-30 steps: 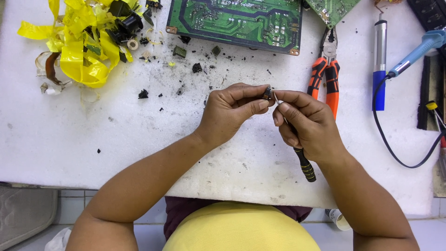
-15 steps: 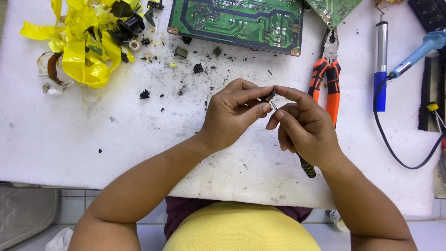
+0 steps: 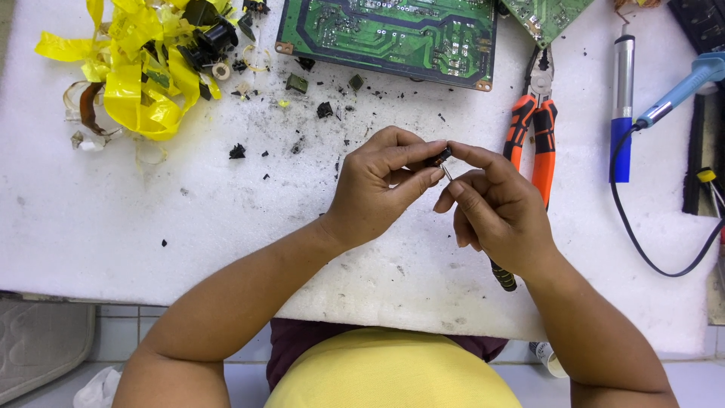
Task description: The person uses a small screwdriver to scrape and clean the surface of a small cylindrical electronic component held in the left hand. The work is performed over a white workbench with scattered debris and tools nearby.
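My left hand (image 3: pixel 381 185) and my right hand (image 3: pixel 495 208) meet over the middle of the white table (image 3: pixel 113 227). Between their fingertips sits a small dark electronic component (image 3: pixel 439 158) with a thin metal lead; both hands pinch it. My right hand also grips a small screwdriver (image 3: pixel 504 276) whose dark ribbed handle sticks out below the palm. A green circuit board (image 3: pixel 389 34) lies at the far edge, above the hands.
Orange-handled pliers (image 3: pixel 532 121) lie just right of the hands. Farther right lie a blue-and-silver desoldering pump (image 3: pixel 621 106) and a blue soldering iron (image 3: pixel 683 87) with a black cord. Crumpled yellow tape (image 3: pixel 140 72) and dark parts sit top left; black debris (image 3: pixel 317 121) is scattered about.
The hands shifted slightly; my right fingers moved onto the component and the screwdriver handle has slid further under my right palm.
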